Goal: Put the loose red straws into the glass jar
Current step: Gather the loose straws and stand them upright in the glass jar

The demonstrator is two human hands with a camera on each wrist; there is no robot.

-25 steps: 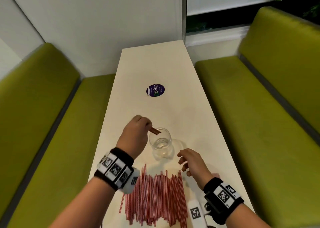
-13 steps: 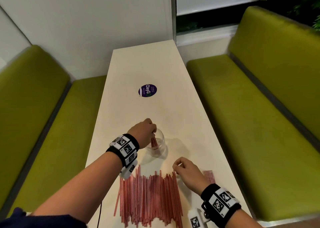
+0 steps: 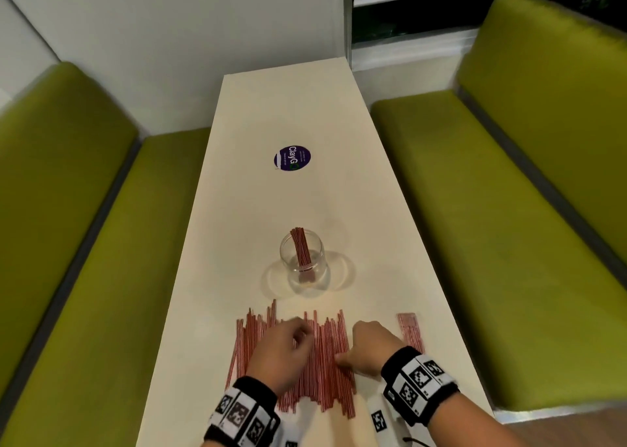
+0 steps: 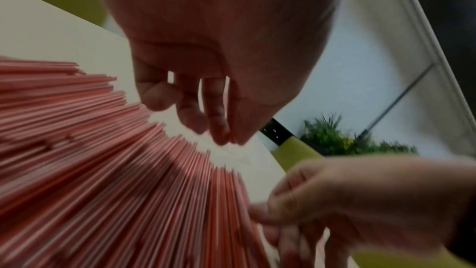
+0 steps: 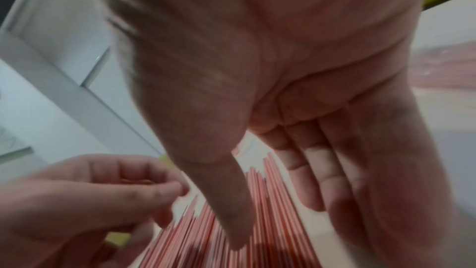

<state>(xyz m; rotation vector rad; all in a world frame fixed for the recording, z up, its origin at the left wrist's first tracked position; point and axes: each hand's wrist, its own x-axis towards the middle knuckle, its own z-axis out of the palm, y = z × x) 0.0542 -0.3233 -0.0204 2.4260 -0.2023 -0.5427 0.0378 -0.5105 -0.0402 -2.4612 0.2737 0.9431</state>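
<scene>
A clear glass jar (image 3: 303, 266) stands mid-table with a bunch of red straws (image 3: 300, 247) upright in it, leaning on the far rim. Many loose red straws (image 3: 324, 372) lie side by side near the front edge. My left hand (image 3: 301, 337) hovers over their left half, fingers loosely curled and holding nothing; the left wrist view shows its fingertips (image 4: 219, 131) hanging just above the straw ends (image 4: 103, 170). My right hand (image 3: 351, 344) rests on the right part of the pile, palm open, its thumb (image 5: 231, 221) touching the straws (image 5: 270, 201).
A small separate bundle of red straws (image 3: 410, 331) lies to the right of my right hand. A purple round sticker (image 3: 292, 158) sits further up the white table (image 3: 271, 107). Green bench seats (image 3: 492, 209) flank both sides; a wall closes the far end.
My left hand has let its straws go into the jar and drawn back to the pile. My right hand has come down onto the loose straws.
</scene>
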